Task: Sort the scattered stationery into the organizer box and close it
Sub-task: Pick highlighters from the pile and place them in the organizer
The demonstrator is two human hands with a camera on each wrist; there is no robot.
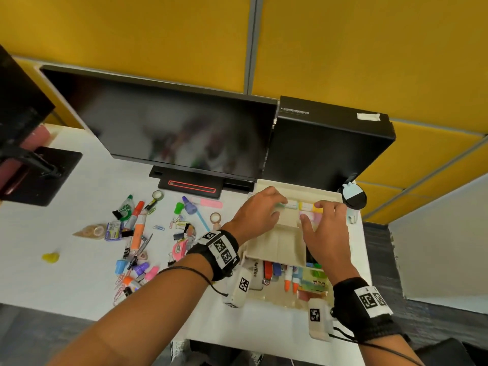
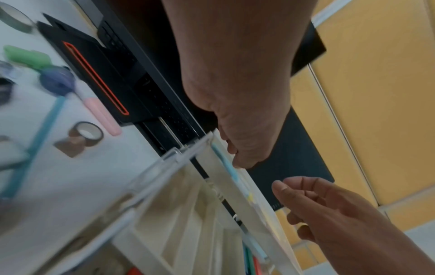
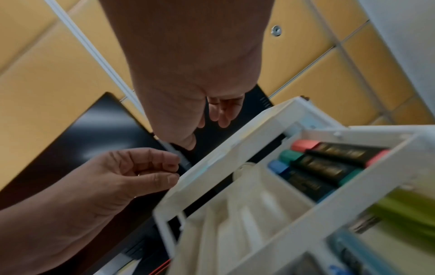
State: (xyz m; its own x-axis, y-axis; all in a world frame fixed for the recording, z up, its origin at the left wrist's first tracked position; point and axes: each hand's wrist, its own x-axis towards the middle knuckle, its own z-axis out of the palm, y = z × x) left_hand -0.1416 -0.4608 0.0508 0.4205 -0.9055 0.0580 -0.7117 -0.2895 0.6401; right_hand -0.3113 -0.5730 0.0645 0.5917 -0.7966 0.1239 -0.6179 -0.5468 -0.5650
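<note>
Both hands work at the back tier of the organizer box [image 1: 274, 247], which stands open at the right of the counter [image 1: 79, 276].

The left hand [image 1: 260, 211] has its fingers [image 2: 237, 156] curled down onto a slim pale-green piece lying along the back tier; whether they actually pinch it I cannot tell. The right hand [image 1: 326, 228] lies spread and relaxed over the sticky notes [image 1: 311, 211], steadying the box. To do this well, I would seat the piece flat in its slot before letting go, so the lid can shut later. Counted: three black highlighters [image 3: 329, 165] in one compartment, two tape rolls [image 1: 216, 217] loose near the monitor [image 1: 169, 122], and a scatter of stationery too tangled to number.
</note>
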